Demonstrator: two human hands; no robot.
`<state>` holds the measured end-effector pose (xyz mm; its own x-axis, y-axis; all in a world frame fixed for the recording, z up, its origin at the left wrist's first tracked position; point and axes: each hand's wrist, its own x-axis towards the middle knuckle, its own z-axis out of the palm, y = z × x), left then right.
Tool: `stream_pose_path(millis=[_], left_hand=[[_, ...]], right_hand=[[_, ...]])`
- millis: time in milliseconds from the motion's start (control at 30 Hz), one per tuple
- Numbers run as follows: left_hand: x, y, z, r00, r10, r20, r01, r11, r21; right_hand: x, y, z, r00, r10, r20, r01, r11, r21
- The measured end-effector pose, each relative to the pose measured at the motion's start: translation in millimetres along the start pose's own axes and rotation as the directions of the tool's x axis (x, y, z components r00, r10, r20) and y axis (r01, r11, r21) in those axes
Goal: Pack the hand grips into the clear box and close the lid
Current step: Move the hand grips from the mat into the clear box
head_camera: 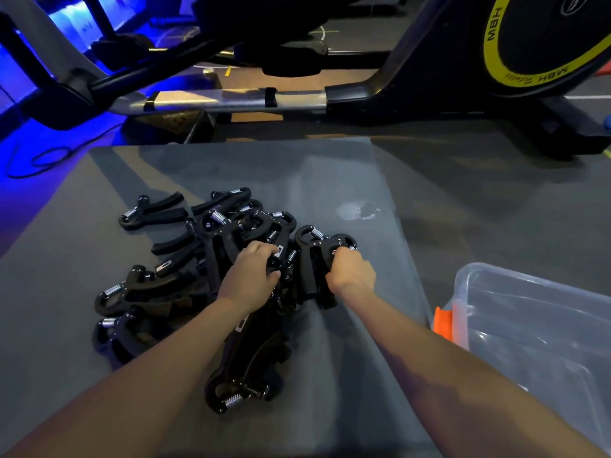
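While gripped: hand grips [211, 259] (exercise bike [463, 61] behind)

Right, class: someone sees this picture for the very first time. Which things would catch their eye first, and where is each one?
The eye lands first on the tangled heap of black hand grips with silver springs, in the middle of the grey mat. The left hand and right hand each grip one at the heap's right side. Next come the clear box at the right edge, and the exercise bike's yellow-ringed flywheel at top right.
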<state>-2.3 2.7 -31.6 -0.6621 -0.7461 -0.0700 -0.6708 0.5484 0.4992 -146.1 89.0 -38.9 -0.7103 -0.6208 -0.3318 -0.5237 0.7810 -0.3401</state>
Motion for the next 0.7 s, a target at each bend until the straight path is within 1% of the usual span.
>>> stream_pose_path(millis=[200,300,433,500,600,667,700], left_hand=[[-6,26,-15,1.0,0.01,0.008,-0.01,1.0,-0.001],[-12,56,-29,0.999,0.038,-0.006,-0.038,0.999,-0.004],[-28,107,-41,0.999,0.053,0.002,-0.053,0.997,-0.05],[-39,137,-42,0.999,0.036,0.01,-0.035,0.992,-0.118],[-64,186,-37,0.998,-0.024,0.065,0.041,0.962,-0.272],[-80,214,-27,0.993,-0.042,0.111,0.083,0.917,-0.391],[-87,227,-22,0.989,-0.039,0.139,0.1,0.878,-0.469]], right_hand=[[-19,17,-33,1.0,-0.01,-0.005,0.01,0.999,0.037],[-35,35,-65,0.999,-0.037,-0.029,0.039,0.998,0.04],[-68,68,-116,0.993,-0.064,-0.103,0.065,0.998,0.003],[-88,87,-137,0.987,-0.075,-0.141,0.076,0.997,-0.001],[-117,113,-162,0.979,-0.084,-0.187,0.086,0.996,0.002],[-136,129,-174,0.973,-0.072,-0.218,0.077,0.997,0.018],[-145,138,-179,0.971,-0.065,-0.232,0.073,0.997,0.026]])
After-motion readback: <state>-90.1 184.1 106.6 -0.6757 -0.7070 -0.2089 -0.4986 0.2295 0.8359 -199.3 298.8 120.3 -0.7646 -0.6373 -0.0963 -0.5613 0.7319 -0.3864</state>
